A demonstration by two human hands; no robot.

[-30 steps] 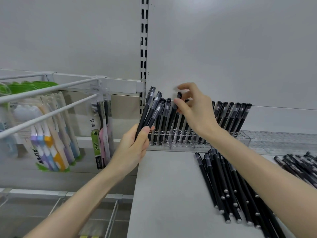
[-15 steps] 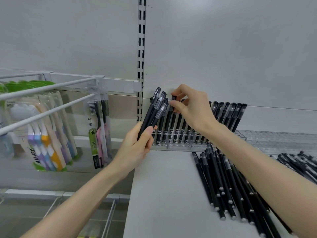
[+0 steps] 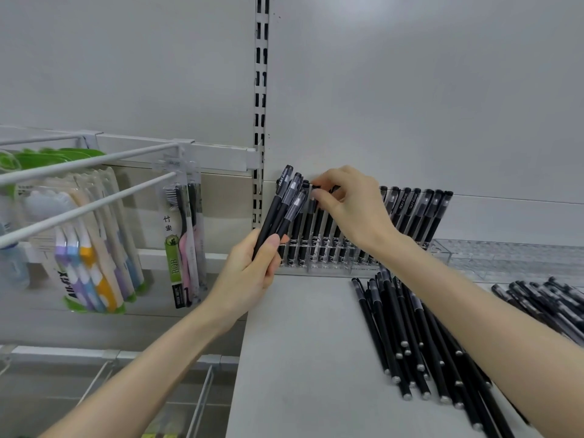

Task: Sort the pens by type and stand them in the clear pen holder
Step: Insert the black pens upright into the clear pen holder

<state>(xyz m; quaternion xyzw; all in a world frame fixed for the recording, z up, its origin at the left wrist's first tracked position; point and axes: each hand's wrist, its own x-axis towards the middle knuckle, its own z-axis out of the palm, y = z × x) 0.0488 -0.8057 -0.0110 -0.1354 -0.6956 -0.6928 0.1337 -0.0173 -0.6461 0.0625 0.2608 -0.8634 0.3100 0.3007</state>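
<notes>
Seating one pen into holder near its left end, at about 12 o'clock on shelf. Pinched at the cap by right hand, thumb and forefinger narrow around it, other fingers loosely curled above. Long axis near upright, top leaning toward 1 o'clock like the row beside it. Tip end hidden among the slots, so cannot tell whether fully down. Judged: needs a push straight along that axis, toward 7 o'clock.

Just at 9 o'clock of that pinch, touching or nearly so: spare pens, a small bundle gripped low in left hand, fingers wrapped round the barrels, caps up, same lean. Nearer for the next pick than the loose pens lying flat at 5 o'clock, partly under the right forearm. Another pile at 3 o'clock. Toothbrush packs hanging at 9 o'clock, well apart.
</notes>
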